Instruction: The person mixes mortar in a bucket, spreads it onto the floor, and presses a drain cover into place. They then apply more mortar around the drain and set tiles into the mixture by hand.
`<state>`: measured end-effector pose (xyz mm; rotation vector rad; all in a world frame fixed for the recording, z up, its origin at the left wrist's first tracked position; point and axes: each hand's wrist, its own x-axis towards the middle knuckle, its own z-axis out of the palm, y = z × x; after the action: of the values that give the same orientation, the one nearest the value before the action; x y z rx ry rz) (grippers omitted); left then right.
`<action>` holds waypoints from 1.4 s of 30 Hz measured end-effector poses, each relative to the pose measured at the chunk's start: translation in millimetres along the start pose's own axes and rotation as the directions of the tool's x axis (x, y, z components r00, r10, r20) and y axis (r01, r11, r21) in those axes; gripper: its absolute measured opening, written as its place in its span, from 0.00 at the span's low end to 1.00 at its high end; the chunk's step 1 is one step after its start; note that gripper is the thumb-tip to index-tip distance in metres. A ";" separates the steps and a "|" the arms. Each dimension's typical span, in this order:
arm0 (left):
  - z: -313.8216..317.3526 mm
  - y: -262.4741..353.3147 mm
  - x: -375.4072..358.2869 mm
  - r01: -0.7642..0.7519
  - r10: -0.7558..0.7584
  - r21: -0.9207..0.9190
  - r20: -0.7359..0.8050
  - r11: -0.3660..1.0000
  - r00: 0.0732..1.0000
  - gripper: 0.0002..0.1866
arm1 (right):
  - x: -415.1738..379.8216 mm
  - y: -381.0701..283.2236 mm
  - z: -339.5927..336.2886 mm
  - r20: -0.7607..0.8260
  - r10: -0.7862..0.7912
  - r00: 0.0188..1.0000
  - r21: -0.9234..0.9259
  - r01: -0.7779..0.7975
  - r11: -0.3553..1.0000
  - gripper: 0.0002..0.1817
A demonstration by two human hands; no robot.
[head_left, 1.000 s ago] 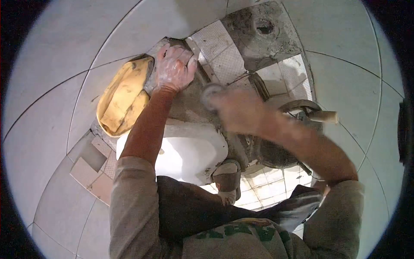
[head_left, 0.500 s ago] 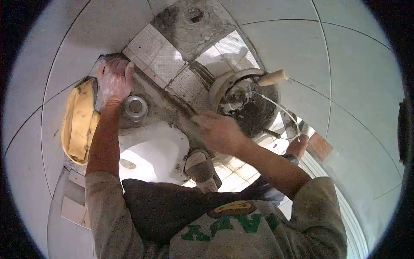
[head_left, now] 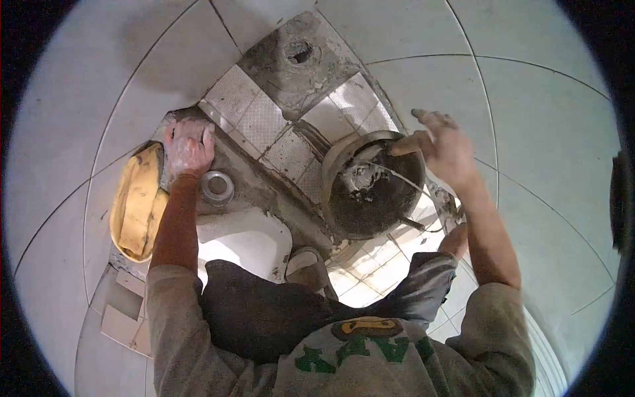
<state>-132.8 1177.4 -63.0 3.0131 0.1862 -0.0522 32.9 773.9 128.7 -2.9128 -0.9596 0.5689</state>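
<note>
My left hand (head_left: 189, 147), dusted white, leans on the grey mortar at the wall corner, fingers and thumb apart. Close to its wrist is a round grey ring (head_left: 217, 188) with an opening in its middle. Over the black bucket (head_left: 374, 212) on the right, my right hand (head_left: 444, 149) is stretched out with its fingers spread. It is at the end of a pale wooden handle (head_left: 405, 143) that sticks out over the bucket's rim; whether the palm touches it is hidden. Inside the bucket lies wet grey mortar (head_left: 362, 178).
A white ceramic toilet pan (head_left: 254, 238) is set in the mortar in front of me. Left stands a yellow container (head_left: 137, 205). Behind are textured floor tiles (head_left: 261, 122) and a rough cement patch with a hole (head_left: 299, 51). Large tiled walls close in on both sides.
My right hand has moved from the mortar strip in the middle, rightward and up to the bucket's wooden handle. My left hand stays at the corner. The whole view has shifted slightly.
</note>
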 end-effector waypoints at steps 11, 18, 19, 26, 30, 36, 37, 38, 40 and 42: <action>3.8 -0.5 -1.4 -0.027 0.031 0.047 -0.080 0.999 0.996 0.15 | -5.1 -3.8 81.6 0.583 0.166 0.796 -0.281 0.005 0.960 0.19; -1.2 1.1 0.9 0.025 -0.026 0.018 0.019 1.000 0.999 0.15 | -65.2 -10.0 99.0 0.711 0.015 0.703 -0.279 0.262 0.924 0.17; -0.2 0.5 0.0 0.007 -0.006 0.042 -0.010 0.999 1.000 0.15 | -70.7 -15.4 82.2 0.698 0.120 0.706 -0.303 0.139 0.943 0.22; -1.5 1.3 2.5 0.011 -0.012 0.058 0.017 0.998 1.000 0.15 | -100.6 8.2 70.7 0.614 0.151 0.774 -0.417 0.156 0.895 0.30; -4.9 4.0 4.3 0.028 -0.031 0.034 0.084 0.999 0.996 0.15 | -91.6 2.3 78.4 0.692 0.245 0.679 -0.369 0.041 0.929 0.28; 9.0 -6.2 -2.6 -0.080 0.083 0.091 -0.029 0.993 0.996 0.15 | -108.4 31.0 136.0 0.717 0.291 0.634 -0.577 0.305 0.757 0.27; 11.1 -8.6 -3.2 -0.080 0.083 0.093 -0.028 0.992 0.996 0.15 | -106.0 28.0 136.9 0.717 0.272 0.642 -0.616 0.401 0.678 0.27; 13.3 -11.0 -3.6 -0.109 0.114 0.080 -0.066 0.991 0.991 0.15 | -103.2 23.8 139.0 0.710 0.249 0.659 -0.543 0.287 0.789 0.27; 8.8 -9.3 -0.6 -0.133 0.141 0.073 -0.108 0.988 0.984 0.15 | -89.7 10.2 134.3 0.697 0.224 0.681 -0.449 0.171 0.877 0.26; 5.5 -3.1 0.7 -0.023 0.024 0.054 -0.026 0.998 0.999 0.15 | -87.5 3.5 135.8 0.619 0.308 0.723 -0.316 -0.130 0.940 0.25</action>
<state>-132.7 1179.9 -68.9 3.0704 0.1540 -0.0147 -77.3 708.1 30.7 -3.1032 -0.7412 1.7143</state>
